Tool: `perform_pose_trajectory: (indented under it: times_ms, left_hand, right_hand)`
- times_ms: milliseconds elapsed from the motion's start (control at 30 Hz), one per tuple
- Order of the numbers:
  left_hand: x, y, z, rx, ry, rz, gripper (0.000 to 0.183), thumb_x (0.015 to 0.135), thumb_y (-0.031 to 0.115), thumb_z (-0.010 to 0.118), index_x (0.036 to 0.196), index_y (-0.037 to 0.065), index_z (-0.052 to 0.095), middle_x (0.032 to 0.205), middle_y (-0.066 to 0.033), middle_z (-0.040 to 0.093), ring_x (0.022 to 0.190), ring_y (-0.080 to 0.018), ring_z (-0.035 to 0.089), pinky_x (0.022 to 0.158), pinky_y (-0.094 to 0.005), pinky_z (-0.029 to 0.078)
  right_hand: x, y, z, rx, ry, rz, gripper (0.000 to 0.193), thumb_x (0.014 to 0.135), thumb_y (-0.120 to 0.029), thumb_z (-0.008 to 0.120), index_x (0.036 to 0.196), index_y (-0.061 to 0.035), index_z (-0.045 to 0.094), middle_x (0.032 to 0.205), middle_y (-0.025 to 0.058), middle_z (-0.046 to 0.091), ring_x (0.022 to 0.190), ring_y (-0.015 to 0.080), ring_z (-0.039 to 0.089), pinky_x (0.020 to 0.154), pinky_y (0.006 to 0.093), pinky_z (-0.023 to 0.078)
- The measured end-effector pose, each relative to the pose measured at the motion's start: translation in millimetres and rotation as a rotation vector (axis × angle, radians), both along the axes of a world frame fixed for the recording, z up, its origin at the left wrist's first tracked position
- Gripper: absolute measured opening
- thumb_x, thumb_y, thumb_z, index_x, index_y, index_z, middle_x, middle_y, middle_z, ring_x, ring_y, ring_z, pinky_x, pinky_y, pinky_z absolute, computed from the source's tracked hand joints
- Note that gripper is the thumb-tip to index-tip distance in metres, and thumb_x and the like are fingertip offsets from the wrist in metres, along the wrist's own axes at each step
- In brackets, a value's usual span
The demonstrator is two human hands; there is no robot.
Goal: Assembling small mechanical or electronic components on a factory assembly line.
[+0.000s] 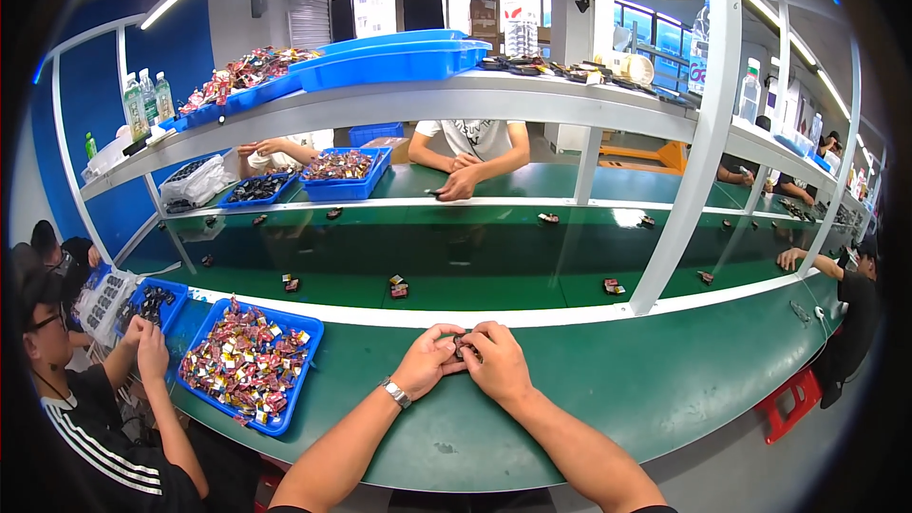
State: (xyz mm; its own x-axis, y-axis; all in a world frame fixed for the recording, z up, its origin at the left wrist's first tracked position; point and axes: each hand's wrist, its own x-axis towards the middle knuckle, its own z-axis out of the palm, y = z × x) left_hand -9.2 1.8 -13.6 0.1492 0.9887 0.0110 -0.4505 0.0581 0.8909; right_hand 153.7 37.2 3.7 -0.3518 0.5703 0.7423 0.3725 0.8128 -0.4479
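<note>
1. One small dark part: held between the left hand and right hand, both pinched narrow on it.
2. Green desk: under the hands.
3. Blue tray, heaped with small red pieces: left of the hands.
4. Green belt: beyond the hands.

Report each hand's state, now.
Left hand: closed, holding a small black part.
Right hand: closed on the same small black part.

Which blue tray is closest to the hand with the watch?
The blue tray heaped with reddish pieces, left of the left hand on the near bench; all others sit farther off.
</note>
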Motion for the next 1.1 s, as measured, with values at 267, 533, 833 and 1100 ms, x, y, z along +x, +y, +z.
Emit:
perform_pose_trajectory:
  times_ms: [267, 533, 833, 1100]
  left_hand:
    - [4, -1, 2, 0.001, 0.056, 0.026, 0.023, 0.099, 0.005, 0.046, 0.121, 0.006, 0.047, 0.117, -0.0096, 0.060, 0.110, -0.0187, 0.060, 0.098, -0.0388, 0.050]
    - [8, 1, -1, 0.011, 0.102, 0.093, 0.017, 0.098, 0.006, 0.050, 0.115, 0.006, 0.049, 0.108, -0.0082, 0.064, 0.102, -0.0172, 0.063, 0.087, -0.0346, 0.054]
    - [9, 2, -12, 0.129, 0.308, 0.194, 0.014, 0.098, 0.003, 0.049, 0.112, 0.003, 0.050, 0.106, -0.0077, 0.066, 0.092, -0.0115, 0.063, 0.076, -0.0263, 0.053]
    - [-11, 11, 3, 0.196, 0.549, 0.628, 0.012, 0.095, 0.010, 0.055, 0.097, -0.001, 0.061, 0.092, -0.0078, 0.070, 0.083, -0.0134, 0.066, 0.073, -0.0281, 0.055]
  right_hand:
    - [-2, 2, -5, 0.013, -0.005, -0.037, 0.017, 0.072, -0.004, 0.074, 0.088, -0.0044, 0.068, 0.092, 0.0082, 0.059, 0.083, 0.0260, 0.060, 0.068, 0.0366, 0.052]
    - [0, 2, -3, 0.002, 0.012, 0.003, 0.020, 0.073, -0.001, 0.072, 0.092, -0.0037, 0.066, 0.094, 0.0076, 0.058, 0.082, 0.0234, 0.061, 0.068, 0.0339, 0.053]
    - [5, 5, -1, -0.334, 0.124, 0.175, 0.020, 0.082, 0.001, 0.065, 0.102, -0.0014, 0.067, 0.093, 0.0123, 0.065, 0.075, 0.0215, 0.068, 0.068, 0.0305, 0.056]
    - [38, 79, -24, -0.785, 0.405, 0.062, 0.014, 0.086, -0.001, 0.065, 0.098, 0.0006, 0.069, 0.091, 0.0083, 0.072, 0.080, 0.0135, 0.068, 0.074, 0.0262, 0.055]
